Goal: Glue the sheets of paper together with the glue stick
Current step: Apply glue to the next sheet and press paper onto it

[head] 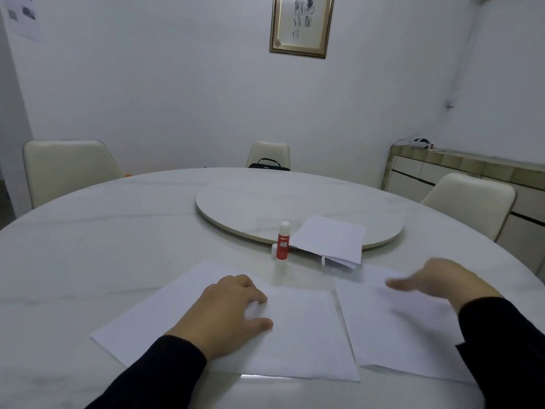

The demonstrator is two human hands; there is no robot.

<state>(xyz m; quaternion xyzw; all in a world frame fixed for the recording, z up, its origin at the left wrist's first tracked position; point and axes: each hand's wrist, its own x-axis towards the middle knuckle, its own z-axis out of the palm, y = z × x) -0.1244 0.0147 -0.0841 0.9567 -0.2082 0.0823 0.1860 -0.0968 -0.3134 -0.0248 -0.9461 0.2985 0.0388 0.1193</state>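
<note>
Two white sheets [295, 335] lie flat; red glue stick [283, 242] upright.

Ahead of the left hand [233, 311], the upright glue stick [283, 242] with its cap [274, 251] beside it stands in the way. Ahead of the right hand [442, 286], a stack of paper [330, 240] overhangs the turntable [250, 202] edge. Bare table [88, 246] lies open left of the left hand, and a narrow gap runs between both hands.
</note>
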